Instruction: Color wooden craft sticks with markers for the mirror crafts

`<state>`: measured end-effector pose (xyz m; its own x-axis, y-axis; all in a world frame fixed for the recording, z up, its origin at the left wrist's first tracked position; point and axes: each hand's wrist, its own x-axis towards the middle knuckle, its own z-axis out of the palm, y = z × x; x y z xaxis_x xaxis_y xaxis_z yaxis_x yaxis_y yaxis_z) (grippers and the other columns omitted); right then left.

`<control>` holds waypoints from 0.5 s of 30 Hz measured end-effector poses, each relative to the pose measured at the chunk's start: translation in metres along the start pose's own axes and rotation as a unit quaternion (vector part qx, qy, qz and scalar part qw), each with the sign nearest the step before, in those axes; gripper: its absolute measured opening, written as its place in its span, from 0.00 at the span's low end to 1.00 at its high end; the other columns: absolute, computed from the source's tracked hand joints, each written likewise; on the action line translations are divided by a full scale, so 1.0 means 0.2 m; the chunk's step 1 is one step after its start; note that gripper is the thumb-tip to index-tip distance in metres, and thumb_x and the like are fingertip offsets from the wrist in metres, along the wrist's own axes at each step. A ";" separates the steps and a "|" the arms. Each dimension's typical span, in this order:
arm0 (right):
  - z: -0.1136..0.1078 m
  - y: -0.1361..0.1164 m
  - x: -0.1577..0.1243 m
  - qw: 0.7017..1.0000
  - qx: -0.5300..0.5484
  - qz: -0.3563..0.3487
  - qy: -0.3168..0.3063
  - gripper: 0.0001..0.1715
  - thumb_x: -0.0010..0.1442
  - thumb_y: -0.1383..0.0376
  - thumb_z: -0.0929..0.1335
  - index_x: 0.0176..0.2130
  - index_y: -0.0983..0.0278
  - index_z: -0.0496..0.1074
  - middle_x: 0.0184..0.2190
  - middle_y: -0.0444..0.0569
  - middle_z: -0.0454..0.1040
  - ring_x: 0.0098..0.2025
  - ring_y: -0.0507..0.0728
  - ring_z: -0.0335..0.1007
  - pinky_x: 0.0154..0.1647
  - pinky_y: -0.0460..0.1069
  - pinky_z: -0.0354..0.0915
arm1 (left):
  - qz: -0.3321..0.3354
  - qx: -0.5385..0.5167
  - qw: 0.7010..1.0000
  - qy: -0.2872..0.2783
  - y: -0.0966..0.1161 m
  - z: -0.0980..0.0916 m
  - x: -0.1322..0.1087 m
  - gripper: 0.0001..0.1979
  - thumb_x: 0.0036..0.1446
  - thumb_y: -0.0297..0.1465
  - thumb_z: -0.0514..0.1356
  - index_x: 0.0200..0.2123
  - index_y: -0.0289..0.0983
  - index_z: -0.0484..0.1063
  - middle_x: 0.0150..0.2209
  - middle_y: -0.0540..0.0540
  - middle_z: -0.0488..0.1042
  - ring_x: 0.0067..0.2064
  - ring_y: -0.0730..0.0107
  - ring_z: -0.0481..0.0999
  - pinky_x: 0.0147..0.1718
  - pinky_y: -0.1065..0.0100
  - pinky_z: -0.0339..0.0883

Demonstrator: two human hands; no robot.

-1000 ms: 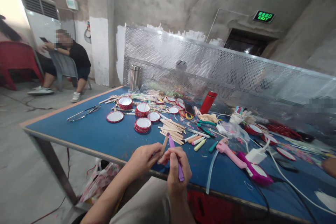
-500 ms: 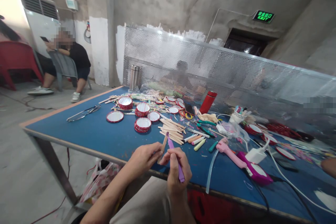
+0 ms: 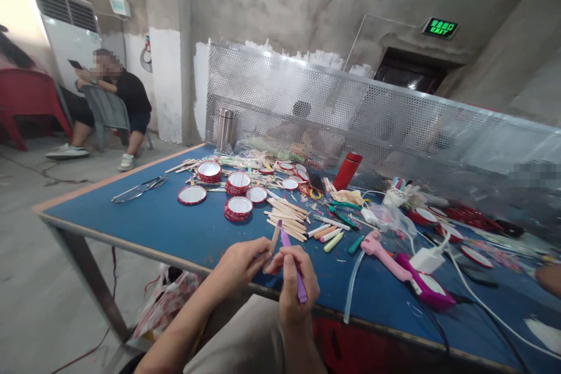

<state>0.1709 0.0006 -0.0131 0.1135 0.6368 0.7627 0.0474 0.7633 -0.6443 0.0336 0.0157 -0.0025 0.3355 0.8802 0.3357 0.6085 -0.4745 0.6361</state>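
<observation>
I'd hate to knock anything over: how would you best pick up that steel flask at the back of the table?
I'd grip the steel flask round its middle, coming from its left side. It stands upright, a smooth narrow cylinder, and sticks and red-rimmed lids crowd its front and right.

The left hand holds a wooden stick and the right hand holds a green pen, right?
No. The pen in the right hand is purple, not green; the head view shows it. The left hand does hold a wooden stick.
</observation>
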 end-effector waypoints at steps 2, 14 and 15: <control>0.00 0.00 0.00 1.000 -0.004 -0.001 0.007 0.10 0.66 0.69 0.60 0.38 0.62 0.70 0.24 0.40 0.67 0.26 0.50 0.66 0.29 0.46 0.64 | 0.000 0.001 1.000 0.001 0.00 0.00 0.00 0.12 0.63 0.36 0.46 0.29 0.40 0.62 0.26 0.53 0.67 0.29 0.72 0.65 0.29 0.73 0.55; 0.01 0.01 0.00 1.000 0.001 0.016 0.015 0.10 0.67 0.68 0.60 0.38 0.62 0.70 0.25 0.42 0.68 0.25 0.50 0.67 0.30 0.47 0.65 | -0.007 -0.006 1.000 -0.001 0.00 0.00 0.00 0.12 0.62 0.34 0.46 0.28 0.40 0.62 0.26 0.53 0.66 0.28 0.73 0.65 0.28 0.73 0.56; 0.01 0.01 0.00 1.000 0.002 0.015 0.010 0.10 0.67 0.68 0.60 0.38 0.62 0.70 0.25 0.42 0.68 0.25 0.50 0.67 0.30 0.47 0.65 | -0.010 -0.005 1.000 -0.003 -0.01 0.00 0.00 0.12 0.62 0.34 0.46 0.28 0.40 0.62 0.26 0.53 0.67 0.28 0.72 0.66 0.29 0.73 0.56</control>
<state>0.1694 0.0024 -0.0143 0.1339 0.6577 0.7412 0.0400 0.7438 -0.6672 0.0329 0.0169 -0.0030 0.3273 0.8894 0.3193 0.6078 -0.4568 0.6496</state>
